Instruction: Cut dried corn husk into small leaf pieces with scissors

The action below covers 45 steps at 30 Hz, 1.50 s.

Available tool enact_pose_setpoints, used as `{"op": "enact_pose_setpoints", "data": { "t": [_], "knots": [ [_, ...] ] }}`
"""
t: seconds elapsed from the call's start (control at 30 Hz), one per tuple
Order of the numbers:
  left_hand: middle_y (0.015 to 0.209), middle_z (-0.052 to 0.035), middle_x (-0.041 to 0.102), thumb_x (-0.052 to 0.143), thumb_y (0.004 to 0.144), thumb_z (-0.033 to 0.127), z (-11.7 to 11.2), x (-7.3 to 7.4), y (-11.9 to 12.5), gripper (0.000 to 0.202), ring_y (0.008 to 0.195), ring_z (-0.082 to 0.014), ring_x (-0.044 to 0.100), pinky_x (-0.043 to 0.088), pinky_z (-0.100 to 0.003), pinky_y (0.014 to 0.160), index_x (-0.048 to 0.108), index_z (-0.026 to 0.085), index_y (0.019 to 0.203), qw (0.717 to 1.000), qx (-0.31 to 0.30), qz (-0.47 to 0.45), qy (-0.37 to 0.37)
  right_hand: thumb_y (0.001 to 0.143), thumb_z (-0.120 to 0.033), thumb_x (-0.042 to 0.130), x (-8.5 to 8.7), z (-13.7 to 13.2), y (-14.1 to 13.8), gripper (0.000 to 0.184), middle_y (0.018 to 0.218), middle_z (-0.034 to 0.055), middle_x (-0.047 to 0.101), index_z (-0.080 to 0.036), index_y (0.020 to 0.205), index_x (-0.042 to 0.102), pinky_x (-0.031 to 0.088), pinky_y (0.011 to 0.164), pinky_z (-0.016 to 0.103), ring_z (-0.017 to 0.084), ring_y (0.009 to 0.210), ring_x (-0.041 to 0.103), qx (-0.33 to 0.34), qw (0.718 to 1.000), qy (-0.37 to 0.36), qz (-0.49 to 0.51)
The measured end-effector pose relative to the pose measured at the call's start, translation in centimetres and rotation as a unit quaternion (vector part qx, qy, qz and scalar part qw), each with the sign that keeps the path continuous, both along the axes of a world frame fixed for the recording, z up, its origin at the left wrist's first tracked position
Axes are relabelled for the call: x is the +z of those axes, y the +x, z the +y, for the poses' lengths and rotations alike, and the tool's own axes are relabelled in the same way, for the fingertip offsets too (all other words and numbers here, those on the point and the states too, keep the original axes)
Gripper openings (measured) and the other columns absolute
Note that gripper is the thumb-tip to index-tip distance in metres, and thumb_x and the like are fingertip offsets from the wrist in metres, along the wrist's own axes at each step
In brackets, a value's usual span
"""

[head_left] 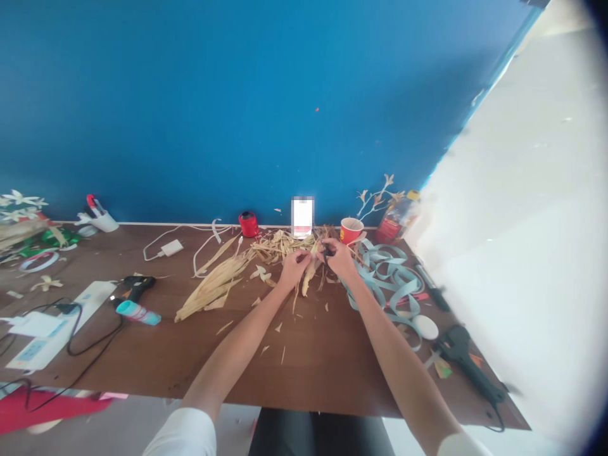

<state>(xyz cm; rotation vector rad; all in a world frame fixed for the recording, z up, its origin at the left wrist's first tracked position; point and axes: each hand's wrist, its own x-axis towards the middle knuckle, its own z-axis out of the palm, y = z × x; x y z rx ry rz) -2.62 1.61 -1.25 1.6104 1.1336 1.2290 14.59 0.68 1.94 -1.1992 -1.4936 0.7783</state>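
Above the heap of dried husk scraps (280, 246), my left hand (293, 265) is closed in a pinch on a small pale piece of husk. Close to its right, my right hand (339, 257) grips scissors (327, 251) by their dark handles, the blades pointing up and away. A longer husk strip (308, 278) lies just below and between the two hands. To the left rests a bundle of pale corn husks (216, 288), with small cut petals (261, 273) beside my left hand.
Light blue ribbon (403, 285) lies coiled at right, near a glue gun (468, 367). A paper cup (351, 230), a lit phone (303, 217) and a red container (247, 224) stand by the blue wall. A power strip (66, 329) and another glue gun (135, 286) lie left.
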Motion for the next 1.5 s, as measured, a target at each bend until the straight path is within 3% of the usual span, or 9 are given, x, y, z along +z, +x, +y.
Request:
{"op": "enact_pose_setpoints", "data": {
  "t": [0.57,1.03,1.23,1.4,1.5],
  "knots": [
    [0.078,-0.0050,0.071,0.059,0.083,0.042,-0.5,0.9,0.0,0.029,0.073,-0.0173,0.063,0.048,-0.029,0.071,0.071,0.015,0.084,1.000,-0.007,0.002,0.010,0.068,-0.025,0.067,0.1,0.0,-0.4,0.042,0.083,0.0047,0.071,-0.017,0.108,0.063,0.054,0.078,0.034,0.020,0.078,0.067,0.005,1.000,0.007,-0.022],
    [0.080,-0.0036,0.071,0.054,0.082,0.021,-0.5,0.9,-0.2,0.017,0.076,-0.0168,0.063,0.048,-0.029,0.076,0.069,0.016,0.077,0.997,0.033,0.061,0.025,0.068,-0.019,0.065,-0.2,-0.2,-1.4,0.043,0.083,0.0058,0.074,-0.019,0.110,0.066,0.055,0.077,0.034,0.022,0.082,0.070,0.013,0.999,-0.001,-0.030],
    [0.085,-0.0048,0.072,0.054,0.085,0.025,-0.9,1.4,-0.1,0.019,0.079,-0.0177,0.064,0.048,-0.030,0.077,0.071,0.017,0.083,0.995,0.049,0.074,0.036,0.068,-0.019,0.064,0.2,-0.3,-1.5,0.037,0.082,0.0059,0.074,-0.017,0.104,0.068,0.054,0.076,0.033,0.022,0.078,0.070,-0.025,0.998,0.020,-0.045],
    [0.082,-0.0044,0.071,0.055,0.087,0.037,-0.6,0.9,0.0,0.025,0.065,-0.0153,0.059,0.047,-0.029,0.067,0.071,0.017,0.089,0.997,0.042,0.060,0.021,0.068,-0.020,0.062,0.3,-0.3,-1.1,0.037,0.081,0.0060,0.073,-0.017,0.104,0.067,0.053,0.073,0.032,0.022,0.076,0.069,-0.070,0.996,0.025,-0.047],
    [0.083,-0.0052,0.071,0.056,0.086,0.038,-0.3,0.5,0.1,0.026,0.068,-0.0155,0.060,0.048,-0.029,0.068,0.070,0.016,0.089,0.998,0.036,0.050,0.019,0.068,-0.022,0.063,0.3,-0.2,-0.8,0.039,0.080,0.0055,0.073,-0.016,0.106,0.067,0.053,0.074,0.032,0.021,0.076,0.068,-0.073,0.997,0.018,-0.035]
  ]
}}
